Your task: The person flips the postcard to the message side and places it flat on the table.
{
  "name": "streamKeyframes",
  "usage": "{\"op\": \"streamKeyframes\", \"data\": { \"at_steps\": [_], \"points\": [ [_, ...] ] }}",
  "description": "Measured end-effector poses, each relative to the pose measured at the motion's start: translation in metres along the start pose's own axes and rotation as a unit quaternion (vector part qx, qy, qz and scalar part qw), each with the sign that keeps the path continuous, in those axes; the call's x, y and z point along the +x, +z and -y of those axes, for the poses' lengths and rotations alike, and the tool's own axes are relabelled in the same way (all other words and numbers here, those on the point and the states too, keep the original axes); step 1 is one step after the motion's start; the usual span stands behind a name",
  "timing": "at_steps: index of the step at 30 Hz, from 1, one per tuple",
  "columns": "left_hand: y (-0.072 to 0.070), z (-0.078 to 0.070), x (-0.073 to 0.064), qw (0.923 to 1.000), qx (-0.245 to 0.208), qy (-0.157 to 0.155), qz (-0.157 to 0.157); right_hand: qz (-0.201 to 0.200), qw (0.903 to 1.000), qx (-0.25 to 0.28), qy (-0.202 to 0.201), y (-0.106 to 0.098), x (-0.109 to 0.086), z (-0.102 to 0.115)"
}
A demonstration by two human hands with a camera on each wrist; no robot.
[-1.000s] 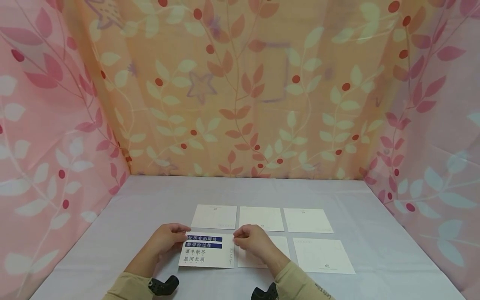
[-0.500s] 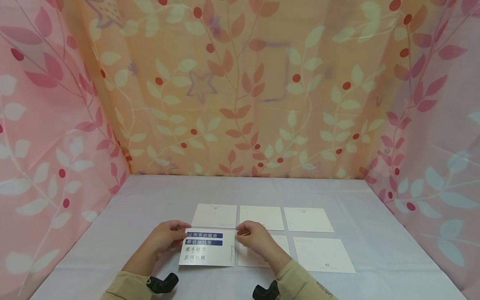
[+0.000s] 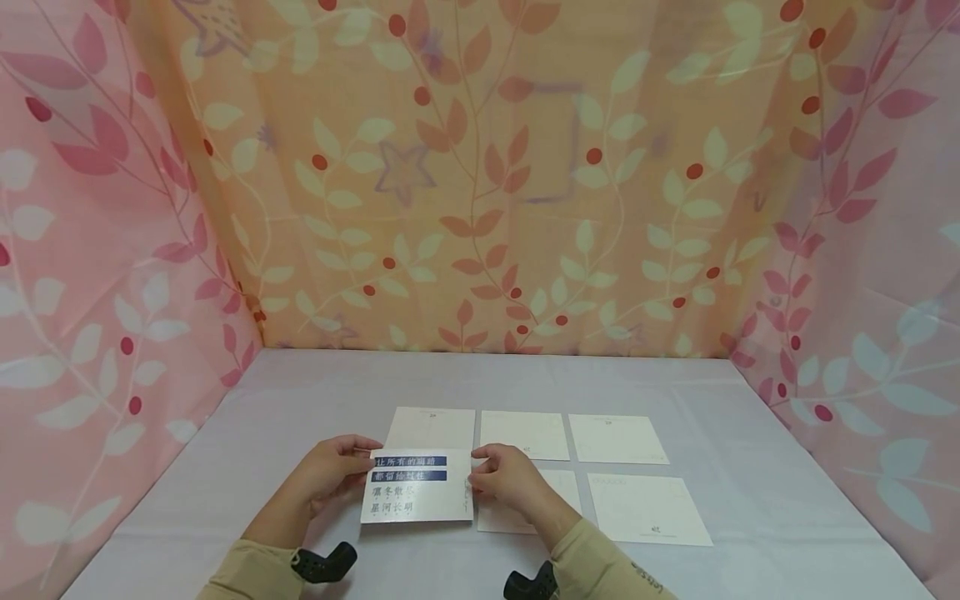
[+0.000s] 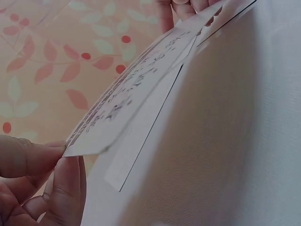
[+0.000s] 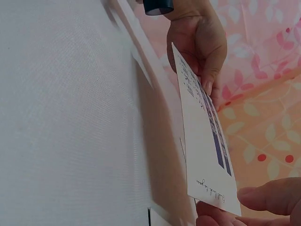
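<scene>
My left hand pinches the left edge of a white postcard printed with black Chinese lettering and two dark blue lines of text. At the opposite edge, my right hand pinches the card between thumb and fingers. Both wrist views show the postcard tilted and raised off the cloth, its printed face up. In the right wrist view small handwriting-style print runs along the near end of the card. Behind it, a pale card lies flat, its front edge covered by the held one.
Two more pale cards, a middle one and a right one, lie in the back row. In front, one card is partly under my right hand and another lies at right. Floral cloth walls the white table.
The postcard has been lifted a little and moved slightly away from me, so its top edge now overlaps the card behind. Both hands rose with it, keeping their hold.
</scene>
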State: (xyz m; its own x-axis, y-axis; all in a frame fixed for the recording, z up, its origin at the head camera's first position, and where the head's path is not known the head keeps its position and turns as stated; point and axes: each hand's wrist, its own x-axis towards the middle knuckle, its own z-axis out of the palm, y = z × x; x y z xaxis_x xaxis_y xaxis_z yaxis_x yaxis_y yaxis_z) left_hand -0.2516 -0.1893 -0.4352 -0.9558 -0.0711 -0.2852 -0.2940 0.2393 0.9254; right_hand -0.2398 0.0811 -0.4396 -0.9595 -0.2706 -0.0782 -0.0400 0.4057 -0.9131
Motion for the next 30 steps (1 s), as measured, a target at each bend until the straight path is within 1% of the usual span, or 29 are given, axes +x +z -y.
{"op": "streamKeyframes", "data": {
  "at_steps": [7,15,19,30],
  "points": [
    [0.0023,-0.0028,-0.0010,0.9999,-0.010,0.011,-0.006,-0.001,0.9999,0.008,0.007,0.0013,-0.0010,0.0021],
    [0.0033,-0.0056,-0.0032,0.9994,-0.029,0.018,-0.005,0.000,0.9993,0.037,0.002,0.0014,0.0007,0.0006],
    [0.0036,-0.0067,-0.0045,0.9992,-0.035,0.020,-0.002,-0.007,0.9987,0.051,0.001,-0.0001,0.0012,0.0011],
    [0.0057,-0.0067,-0.0061,0.9980,-0.051,0.037,0.004,-0.030,0.9977,0.061,-0.004,-0.0050,0.0048,0.0010]
  ]
}}
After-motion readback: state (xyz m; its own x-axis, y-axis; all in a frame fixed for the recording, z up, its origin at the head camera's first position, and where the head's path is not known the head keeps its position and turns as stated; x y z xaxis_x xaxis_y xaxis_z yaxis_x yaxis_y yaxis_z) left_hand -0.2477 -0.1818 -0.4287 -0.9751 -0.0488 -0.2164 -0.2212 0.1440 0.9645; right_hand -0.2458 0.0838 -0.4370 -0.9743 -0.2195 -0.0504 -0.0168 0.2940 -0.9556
